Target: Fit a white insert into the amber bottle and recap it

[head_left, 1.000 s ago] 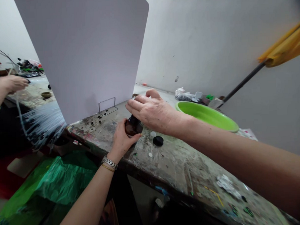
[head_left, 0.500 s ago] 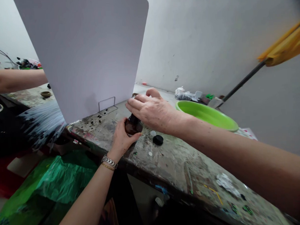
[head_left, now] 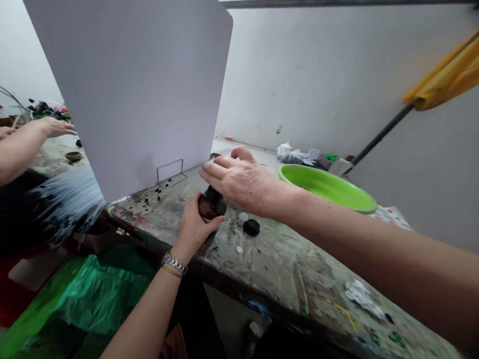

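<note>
A small dark brown bottle [head_left: 211, 206] stands on the stained workbench [head_left: 282, 257]. My left hand [head_left: 193, 227], with a metal watch at the wrist, is wrapped round the bottle's body. My right hand [head_left: 239, 179] is closed over the bottle's top, fingers curled down around it; the cap is hidden under them. A loose black cap [head_left: 251, 227] lies on the bench just right of the bottle, with small white discs near it.
A tall white divider board [head_left: 140, 83] stands behind the bottle. A green bowl [head_left: 327, 186] sits to the right. Another person's hand [head_left: 54, 126] reaches over the bench at the left. Green plastic sheeting [head_left: 81, 297] lies below. A yellow-headed mop handle [head_left: 380, 136] leans on the wall.
My hands have stayed on the bottle, almost still. The other person's arm at the left has shifted, with the hand now further right. The view tilted slightly.
</note>
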Demonstrator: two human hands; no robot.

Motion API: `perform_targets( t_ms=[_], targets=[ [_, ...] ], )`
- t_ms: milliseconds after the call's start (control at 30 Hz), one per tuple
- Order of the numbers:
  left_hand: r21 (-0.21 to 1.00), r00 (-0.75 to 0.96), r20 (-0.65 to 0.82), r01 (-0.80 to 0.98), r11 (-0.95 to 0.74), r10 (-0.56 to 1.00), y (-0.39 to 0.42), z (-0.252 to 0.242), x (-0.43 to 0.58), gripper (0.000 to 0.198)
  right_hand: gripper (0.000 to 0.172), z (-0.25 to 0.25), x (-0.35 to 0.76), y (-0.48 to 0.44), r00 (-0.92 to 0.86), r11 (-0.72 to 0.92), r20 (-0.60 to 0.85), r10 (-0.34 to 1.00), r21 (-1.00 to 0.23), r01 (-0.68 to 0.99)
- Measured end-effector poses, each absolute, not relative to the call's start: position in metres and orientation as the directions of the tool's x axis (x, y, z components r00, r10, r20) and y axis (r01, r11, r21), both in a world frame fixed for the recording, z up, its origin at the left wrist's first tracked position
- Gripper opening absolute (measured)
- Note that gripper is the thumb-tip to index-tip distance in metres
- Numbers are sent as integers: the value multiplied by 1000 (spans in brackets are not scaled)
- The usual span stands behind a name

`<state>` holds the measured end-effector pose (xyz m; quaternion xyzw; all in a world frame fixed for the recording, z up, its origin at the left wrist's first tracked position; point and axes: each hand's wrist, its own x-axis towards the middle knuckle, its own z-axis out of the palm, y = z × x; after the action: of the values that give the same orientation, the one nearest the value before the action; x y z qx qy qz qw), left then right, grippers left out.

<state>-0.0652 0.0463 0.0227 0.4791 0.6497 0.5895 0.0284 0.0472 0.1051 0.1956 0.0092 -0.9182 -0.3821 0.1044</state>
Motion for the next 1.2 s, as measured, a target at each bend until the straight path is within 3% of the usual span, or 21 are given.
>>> perform_targets(
  t_ms=[267, 433, 533, 633, 767, 867, 933, 1067, 1200],
  targets=[
    [792, -541, 528, 591, -151, 654, 45, 24, -64, 75, 29, 191, 48, 110, -968, 732, 239, -74, 672, 110],
    [790, -545, 532, 595, -149, 648, 45, 26, -63, 73, 43, 189, 54, 114, -956, 833, 293, 28, 522, 185],
    [780, -531, 538, 609, -147, 655, 45, 25, -64, 73, 53, 182, 60, 122, -903, 919, 400, 153, 279, 279],
    [781, -534, 531, 610, -135, 658, 45, 26, -64, 73, 62, 168, 71, 135, -794, 945, 521, 314, -90, 315],
    [783, -540, 514, 613, -108, 666, 44, 29, -63, 73, 67, 139, 102, 155, -612, 785, 525, 591, -550, 286],
    [783, -537, 502, 615, -93, 678, 44, 30, -63, 74, 73, 106, 132, 171, -496, 605, 426, 756, -745, 281],
    [776, -535, 505, 625, -85, 677, 44, 30, -63, 76, 75, 80, 151, 181, -417, 537, 390, 821, -775, 333],
    [773, -546, 508, 630, -74, 666, 44, 31, -63, 74, 74, 31, 175, 197, -312, 469, 350, 883, -651, 597],
    [773, -546, 505, 631, -69, 669, 43, 34, -61, 72, 71, 2, 183, 205, -271, 403, 304, 913, -583, 706]
  ],
)
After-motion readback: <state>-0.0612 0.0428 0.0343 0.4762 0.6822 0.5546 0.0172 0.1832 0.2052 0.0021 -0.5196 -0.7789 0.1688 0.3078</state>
